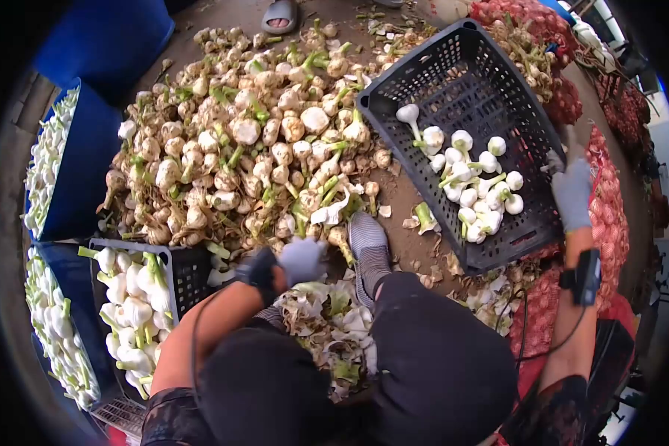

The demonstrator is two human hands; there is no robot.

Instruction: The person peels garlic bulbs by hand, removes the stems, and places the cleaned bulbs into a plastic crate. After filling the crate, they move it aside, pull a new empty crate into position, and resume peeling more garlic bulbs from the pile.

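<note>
A grey glove covers my left hand (302,260), which is low over the near edge of the large pile of unpeeled garlic (223,149), above the loose peelings (334,320). Motion blurs its fingers, so its hold cannot be made out. At the right rim of the black crate (490,260) is my right hand (571,189), also gloved, with its fingers at the crate's edge; whether it grips something is too small to tell. Clean white garlic bulbs (483,186) lie inside that crate, toward its near right part.
Another crate of white garlic (134,305) stands at the left, beside blue containers (82,171) of garlic. Red net sacks (606,215) line the right side. A person's foot in a grey sandal (279,16) is beyond the pile.
</note>
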